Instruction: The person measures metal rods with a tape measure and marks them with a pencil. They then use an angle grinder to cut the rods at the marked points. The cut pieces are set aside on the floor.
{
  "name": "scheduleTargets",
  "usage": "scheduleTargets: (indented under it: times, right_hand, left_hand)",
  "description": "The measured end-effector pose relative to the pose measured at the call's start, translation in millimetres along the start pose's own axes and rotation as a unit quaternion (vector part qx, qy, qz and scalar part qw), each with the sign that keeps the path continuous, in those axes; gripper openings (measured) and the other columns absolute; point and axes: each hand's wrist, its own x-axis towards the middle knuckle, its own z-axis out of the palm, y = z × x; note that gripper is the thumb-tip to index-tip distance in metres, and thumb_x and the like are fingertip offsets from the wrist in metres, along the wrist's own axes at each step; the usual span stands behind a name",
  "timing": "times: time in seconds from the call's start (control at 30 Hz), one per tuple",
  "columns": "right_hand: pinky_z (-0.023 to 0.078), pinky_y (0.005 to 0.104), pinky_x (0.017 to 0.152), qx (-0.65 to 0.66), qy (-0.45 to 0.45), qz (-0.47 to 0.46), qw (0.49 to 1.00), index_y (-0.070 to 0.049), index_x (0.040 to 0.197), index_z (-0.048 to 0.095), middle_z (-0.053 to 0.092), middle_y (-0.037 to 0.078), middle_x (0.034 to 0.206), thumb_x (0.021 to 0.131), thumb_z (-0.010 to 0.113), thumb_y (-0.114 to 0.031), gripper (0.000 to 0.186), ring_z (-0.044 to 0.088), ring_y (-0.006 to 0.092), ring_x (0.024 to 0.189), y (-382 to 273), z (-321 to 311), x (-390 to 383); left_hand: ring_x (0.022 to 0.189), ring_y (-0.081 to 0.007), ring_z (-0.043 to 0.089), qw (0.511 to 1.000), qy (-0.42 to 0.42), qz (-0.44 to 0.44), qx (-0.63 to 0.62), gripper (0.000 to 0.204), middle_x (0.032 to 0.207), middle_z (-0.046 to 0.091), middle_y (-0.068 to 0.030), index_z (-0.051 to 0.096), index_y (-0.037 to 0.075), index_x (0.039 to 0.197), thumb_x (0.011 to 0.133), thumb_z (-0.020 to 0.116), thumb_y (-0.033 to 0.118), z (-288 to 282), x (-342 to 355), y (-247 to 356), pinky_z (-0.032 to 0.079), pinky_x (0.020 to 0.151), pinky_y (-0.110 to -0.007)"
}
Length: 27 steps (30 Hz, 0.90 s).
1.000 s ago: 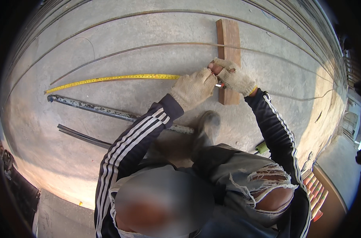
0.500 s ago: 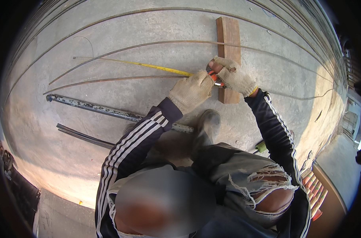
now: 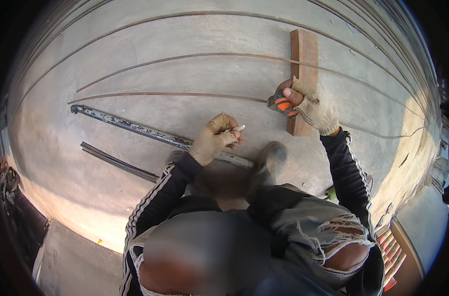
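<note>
- L hand pinching white stick, nr pipe on floor
- R hand wrapped round orange/blk tape, by wood blk
- Rod crosses wood blk

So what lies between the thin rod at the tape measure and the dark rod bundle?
In the head view, the scuffed pipe lies between the thin rod and the dark rod bundle, on concrete floor.

Wooden block, pipe on concrete floor
</note>
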Motion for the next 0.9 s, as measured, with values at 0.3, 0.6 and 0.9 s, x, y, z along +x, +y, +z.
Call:
scheduleTargets:
  times: [0.3, 0.6, 0.9]
  right_hand:
    - [0.054, 0.031, 0.089, 0.081, -0.069, -0.043, 0.993, -0.004, 0.119, 0.068, 0.071, 0.004, 0.104, 0.103, 0.074, -0.039, 0.039, 0.064, 0.0118, 0.099, -19.7, 54.7, 6.4]
    - [0.054, 0.0433, 0.097, -0.093, -0.055, -0.26, 0.96, -0.004, 0.124, 0.065, 0.066, 0.015, 0.115, 0.088, 0.088, -0.036, 0.053, 0.067, 0.0362, 0.103, -20.4, 117.3, 16.9]
    - [0.056, 0.0458, 0.09, -0.208, -0.077, -0.283, 0.933, -0.004, 0.129, 0.063, 0.064, 0.018, 0.11, 0.084, 0.08, -0.017, 0.05, 0.068, 0.0384, 0.095, -59.5, 146.0, 20.3]
  left_hand:
    - [0.096, -0.0158, 0.072, 0.999, 0.012, -0.044, -0.024, 0.029, 0.109, 0.071, -0.0056, 0.067, 0.003, 0.127, 0.104, 0.067, 0.021, -40.1, -7.7, 2.7, 0.06, 0.082, -0.03]
    - [0.102, -0.0136, 0.07, 0.981, 0.088, -0.035, -0.171, 0.035, 0.115, 0.068, -0.0039, 0.066, 0.004, 0.133, 0.103, 0.073, 0.021, -33.9, -24.8, 4.8, 0.06, 0.088, -0.03]
    - [0.087, -0.011, 0.067, 0.975, 0.163, 0.083, -0.129, 0.017, 0.095, 0.069, -0.0027, 0.067, 0.005, 0.109, 0.099, 0.077, 0.015, -87.7, -57.6, 22.4, 0.058, 0.079, -0.029]
